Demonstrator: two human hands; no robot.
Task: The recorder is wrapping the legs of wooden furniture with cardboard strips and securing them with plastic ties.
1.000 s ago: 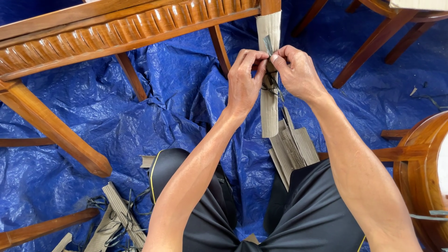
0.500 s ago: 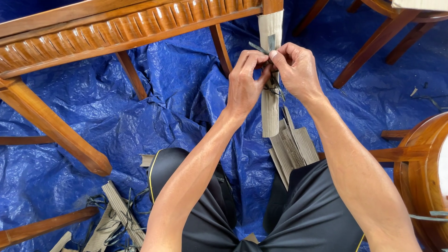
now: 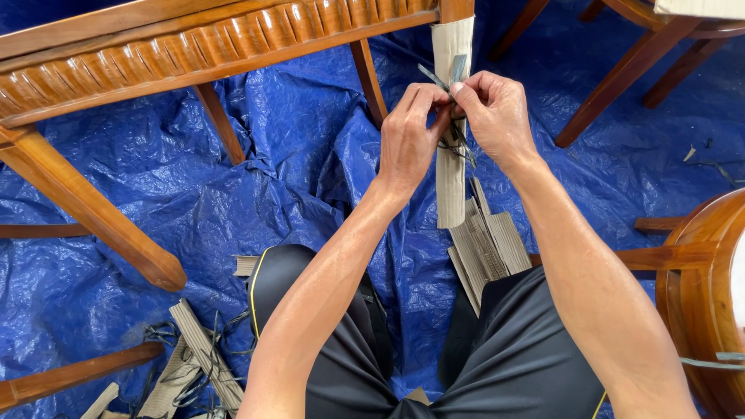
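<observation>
A wooden table leg wrapped in corrugated cardboard point(image 3: 449, 186) hangs down from the carved table frame point(image 3: 202, 46). My left hand point(image 3: 407, 140) and my right hand point(image 3: 497, 116) meet in front of the wrapped leg. Both pinch a thin dark plastic strap point(image 3: 444, 77) that runs around the cardboard, its two loose ends sticking up between my fingertips. More strap dangles below my right hand.
A blue tarp point(image 3: 256, 171) covers the floor. Loose cardboard strips point(image 3: 487, 244) lie behind the leg, with more cardboard and tangled strap point(image 3: 194, 365) at lower left. Another table leg point(image 3: 93, 213) slants at left, chair legs point(image 3: 621, 70) at upper right, a round wooden piece point(image 3: 702, 295) at right.
The strap ends have spread apart and risen a little between my fingertips. Both hands have shifted slightly up and right along the cardboard.
</observation>
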